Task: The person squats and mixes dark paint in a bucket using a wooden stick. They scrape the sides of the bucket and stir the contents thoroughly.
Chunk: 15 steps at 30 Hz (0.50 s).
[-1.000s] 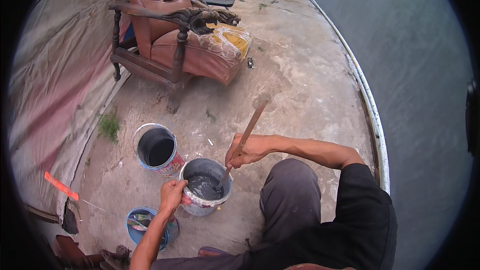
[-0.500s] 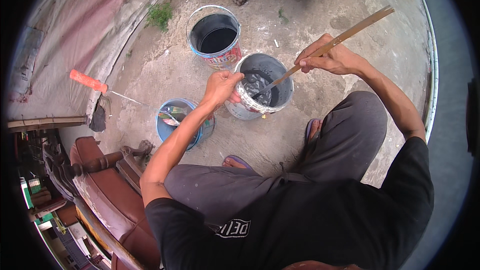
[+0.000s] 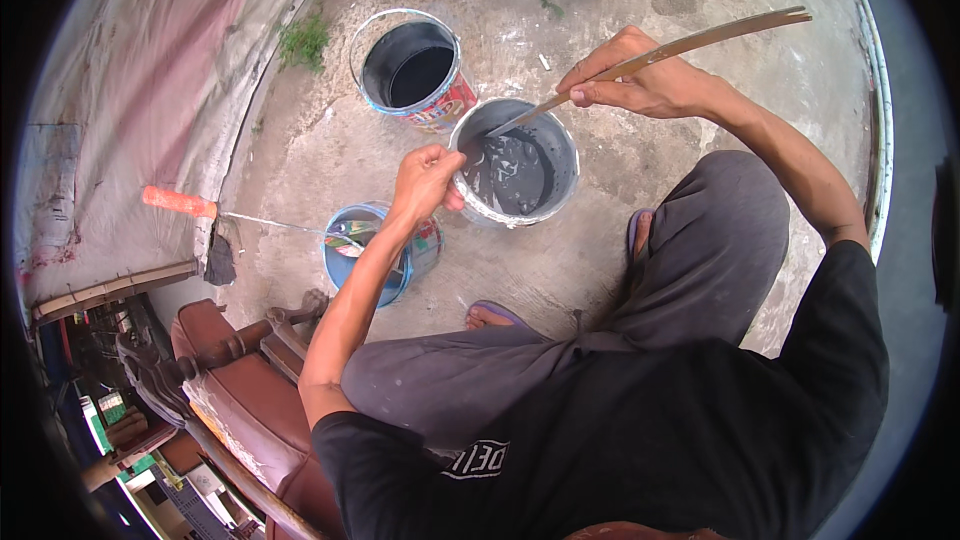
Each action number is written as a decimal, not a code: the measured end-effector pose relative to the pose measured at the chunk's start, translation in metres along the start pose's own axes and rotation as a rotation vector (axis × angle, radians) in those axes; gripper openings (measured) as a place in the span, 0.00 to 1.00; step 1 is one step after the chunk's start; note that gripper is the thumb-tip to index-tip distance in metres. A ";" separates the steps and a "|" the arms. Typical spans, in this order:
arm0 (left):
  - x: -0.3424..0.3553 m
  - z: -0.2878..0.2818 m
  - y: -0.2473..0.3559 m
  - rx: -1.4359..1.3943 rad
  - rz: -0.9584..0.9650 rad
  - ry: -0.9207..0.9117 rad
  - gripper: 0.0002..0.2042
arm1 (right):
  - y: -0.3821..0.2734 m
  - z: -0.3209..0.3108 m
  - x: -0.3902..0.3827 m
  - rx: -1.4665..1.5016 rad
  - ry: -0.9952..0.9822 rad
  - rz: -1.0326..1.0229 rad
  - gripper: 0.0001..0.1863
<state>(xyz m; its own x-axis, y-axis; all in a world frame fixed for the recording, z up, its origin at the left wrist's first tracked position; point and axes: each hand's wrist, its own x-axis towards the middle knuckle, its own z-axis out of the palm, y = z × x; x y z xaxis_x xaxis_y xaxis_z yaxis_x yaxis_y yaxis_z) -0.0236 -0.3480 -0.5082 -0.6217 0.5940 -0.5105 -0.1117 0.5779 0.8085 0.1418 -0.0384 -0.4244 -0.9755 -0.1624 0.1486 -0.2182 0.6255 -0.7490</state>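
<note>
My left hand [image 3: 427,183] grips the left rim of a paint bucket [image 3: 571,190] with thumb and fingers closed over the edge. Inside lies dark grey, wet paint [image 3: 515,172] with paler streaks. A long, thin wooden stick [image 3: 690,43] is pinched in my right hand [image 3: 640,77]; its lower end dips into the bucket by the far wall, and its upper end points out to the right. Just beyond, a second bucket [image 3: 440,112] with a raised wire handle holds black liquid.
Left of my left forearm stands a blue bucket [image 3: 362,289] with a paint roller [image 3: 180,202] resting across it, its orange sleeve sticking out. A red-brown upholstered chair [image 3: 245,390] is at the lower left. A draped sheet [image 3: 150,80] hangs at the left.
The stick's lower end has moved from the paint's middle to the bucket's far left side, and my right hand has shifted slightly left and away. My left hand still holds the rim.
</note>
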 end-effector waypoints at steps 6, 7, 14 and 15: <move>-0.004 -0.017 -0.010 0.187 0.102 -0.020 0.13 | -0.002 0.014 0.012 -0.024 -0.028 -0.117 0.13; -0.002 -0.020 -0.012 0.221 0.108 -0.017 0.13 | -0.002 0.014 0.012 -0.028 -0.028 -0.127 0.12; 0.000 -0.016 -0.010 0.194 0.085 -0.004 0.15 | 0.011 0.018 0.003 0.028 -0.135 -0.192 0.13; 0.000 -0.015 -0.009 0.192 0.088 -0.004 0.15 | 0.011 0.017 0.000 0.020 -0.155 -0.176 0.13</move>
<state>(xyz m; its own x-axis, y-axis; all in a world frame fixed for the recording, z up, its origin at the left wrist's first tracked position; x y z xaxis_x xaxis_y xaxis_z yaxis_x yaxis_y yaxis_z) -0.0342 -0.3614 -0.5109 -0.6193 0.6491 -0.4417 0.0932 0.6194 0.7795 0.1400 -0.0444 -0.4430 -0.9062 -0.3835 0.1783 -0.3824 0.5627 -0.7329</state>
